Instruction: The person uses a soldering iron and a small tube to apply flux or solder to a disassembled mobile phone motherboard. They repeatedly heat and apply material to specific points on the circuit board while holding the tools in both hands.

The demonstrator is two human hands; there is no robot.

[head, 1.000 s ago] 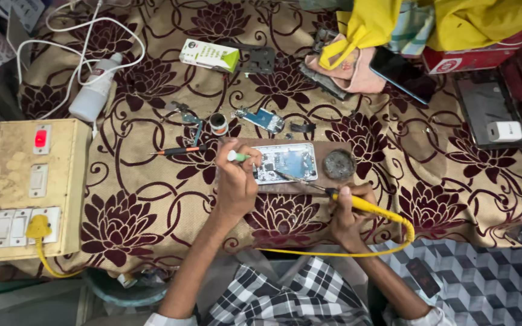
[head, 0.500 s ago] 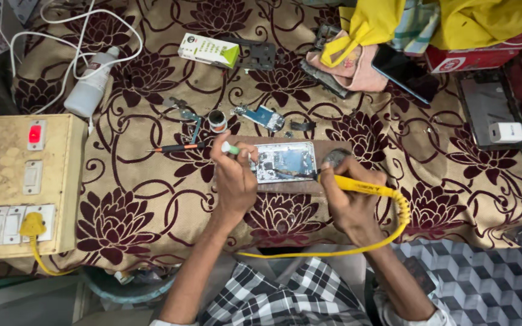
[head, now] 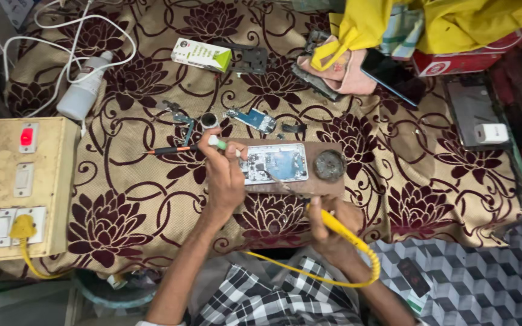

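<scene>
A stripped phone board (head: 276, 162) is lying on a brown wooden block (head: 309, 184) at the middle of the cloth-covered counter (head: 122, 199). The left hand (head: 225, 175) is pressing down at the board's left edge, fingers curled around a thin tool with a green tip (head: 215, 143). The right hand (head: 328, 226) is gripping a yellow soldering iron (head: 339, 226), its tip reaching toward the board's lower edge. A round dark tin (head: 330, 164) is sitting on the block just beside the board. A yellowed switch panel (head: 19, 187) is standing well apart at the left.
</scene>
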